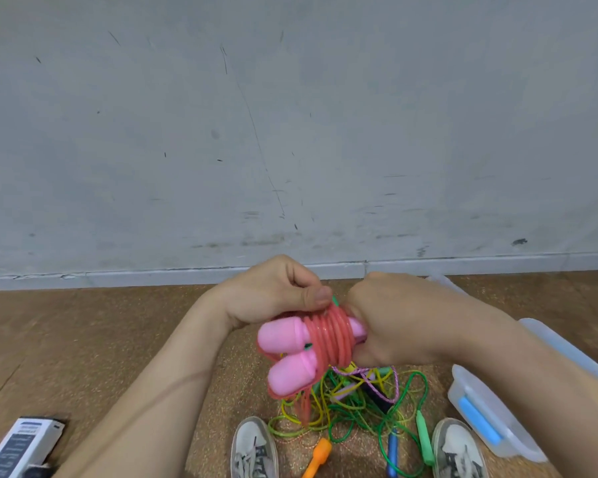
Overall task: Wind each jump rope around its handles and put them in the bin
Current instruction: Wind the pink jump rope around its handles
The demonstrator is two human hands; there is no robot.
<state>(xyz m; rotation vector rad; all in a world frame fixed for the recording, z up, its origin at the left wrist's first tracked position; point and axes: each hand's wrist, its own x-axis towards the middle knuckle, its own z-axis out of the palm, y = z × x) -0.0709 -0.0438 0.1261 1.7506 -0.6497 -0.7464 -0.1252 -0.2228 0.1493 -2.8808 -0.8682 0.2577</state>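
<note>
**Pink rope nearly wound, tail hanging loose**

Head view. The pink jump rope [328, 334] is held in mid-air just below the centre of the frame, above the floor [83, 339]. Its two foam handles [283, 336] lie side by side with their fat ends pointing toward eight o'clock. The reddish cord is coiled in a tight band round their middles.

The left hand [273, 294] holds the bundle from eleven o'clock, fingers curled and thumb pressed on the top coils. The right hand [394, 326] comes in from three o'clock and is closed round the other ends of the handles, with its fingertips hidden.

A loose tail [304, 405] drops from the band toward six o'clock. It runs down into the heap of other ropes [356, 401] lying between two shoes [254, 450]. The bin [463, 384] sits on the floor at four o'clock from the bundle, partly behind the right forearm, and most of its inside is hidden.

The likeliest trouble is the tail.
- It ends among the green and yellow cords, so the last turns could drag a neighbouring rope up with it.
- The cord looks slick and springy, so lifting the thumb before the end is tucked may let the coils loosen.
- The handles narrow toward the right hand, so the band could slide off that end.
- If the bundle goes into the bin with its end unsecured, it would probably unwind there.
</note>
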